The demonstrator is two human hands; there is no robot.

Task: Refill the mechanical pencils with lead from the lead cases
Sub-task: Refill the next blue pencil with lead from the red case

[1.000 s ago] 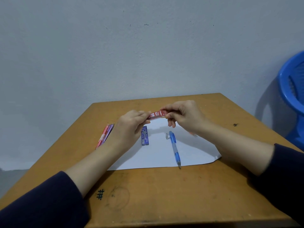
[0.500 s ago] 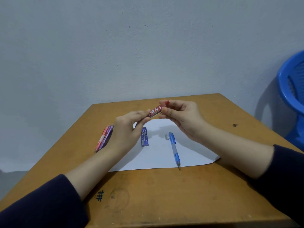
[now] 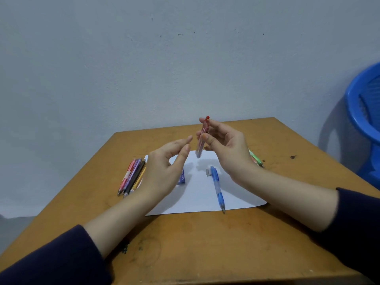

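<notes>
A: Obs. 1, right hand (image 3: 228,149)?
B: It pinches the red lead case (image 3: 202,136) between thumb and fingertips. The case is a slim, flat plastic stick, held nearly upright above the white paper sheet (image 3: 203,200), red-capped end up.
A: Left hand (image 3: 166,169)?
B: Released, fingers loosely curved and holding nothing, just beside the case and apart from it.
A: On the sheet?
B: A translucent blue mechanical pencil (image 3: 217,186) lies tip towards the person, with a small grey cap (image 3: 208,172) at its far end. The blue lead case (image 3: 182,178) is partly hidden by the left hand.
A: Off the sheet?
B: A bundle of slim pencils (image 3: 132,176) lies on the scuffed wooden table (image 3: 205,243).
</notes>
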